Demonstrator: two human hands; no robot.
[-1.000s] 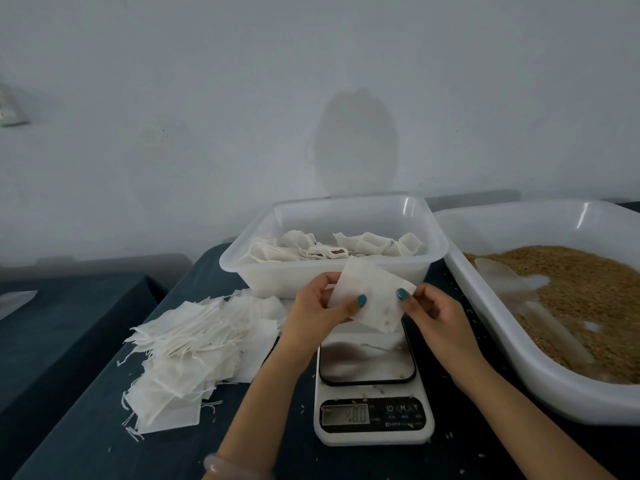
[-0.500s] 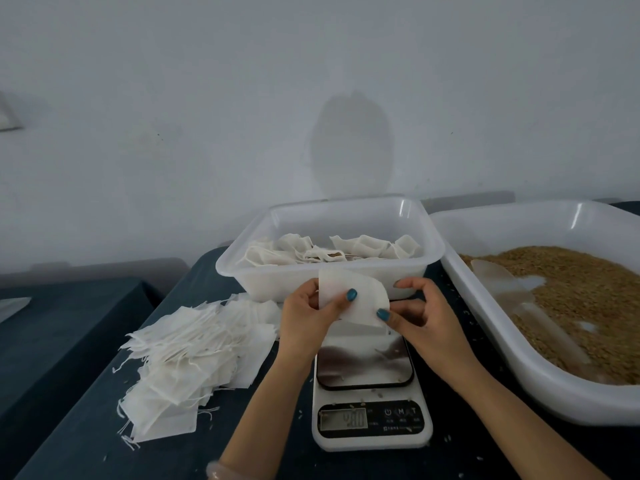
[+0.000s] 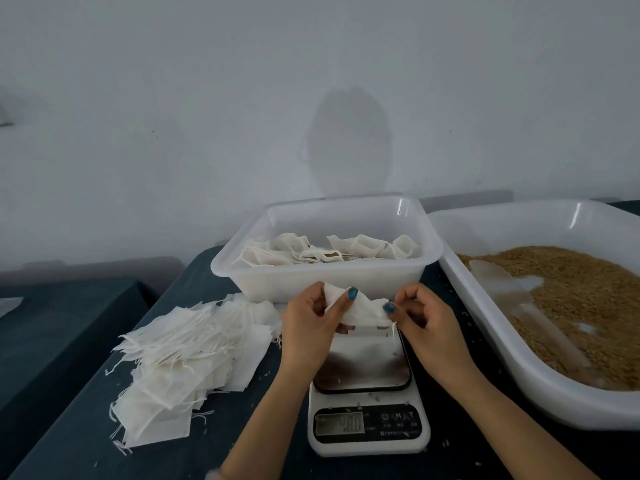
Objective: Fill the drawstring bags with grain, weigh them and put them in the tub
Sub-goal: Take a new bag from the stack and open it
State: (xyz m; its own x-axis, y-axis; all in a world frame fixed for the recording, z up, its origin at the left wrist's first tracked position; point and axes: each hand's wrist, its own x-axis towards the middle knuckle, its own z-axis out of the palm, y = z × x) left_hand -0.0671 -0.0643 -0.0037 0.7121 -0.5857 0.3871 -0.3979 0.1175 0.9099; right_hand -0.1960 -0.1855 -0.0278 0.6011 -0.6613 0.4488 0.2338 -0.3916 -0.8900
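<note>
Now the left hand (image 3: 313, 320) and right hand (image 3: 424, 320) each pinch one bag (image 3: 360, 308) above the scale (image 3: 367, 393), just beside the tub (image 3: 325, 275) edge.

White bag (image 3: 360, 308), white tub (image 3: 332, 275), golden-brown grain (image 3: 571, 292), dark teal tablecloth (image 3: 86, 445), teal-painted nails.

Small white drawstring bag (image 3: 356, 308): thin matt cloth, soft, creased. Pile of flat white bags (image 3: 180, 358): same matt cloth, loose thread ends. Rectangular translucent white tub (image 3: 311, 282): smooth plastic, glossy highlights at rim. Big white tray (image 3: 519, 372): smooth glossy plastic. Brown grain (image 3: 581, 292): dry, granular, rough. Clear scoop (image 3: 502, 285): see-through plastic, smooth. White digital scale (image 3: 363, 375): plain plastic body, glossy dark reflective platform. Dark teal tablecloth (image 3: 69, 427): matt fabric. Pale wall (image 3: 311, 81): matt, painted.
</note>
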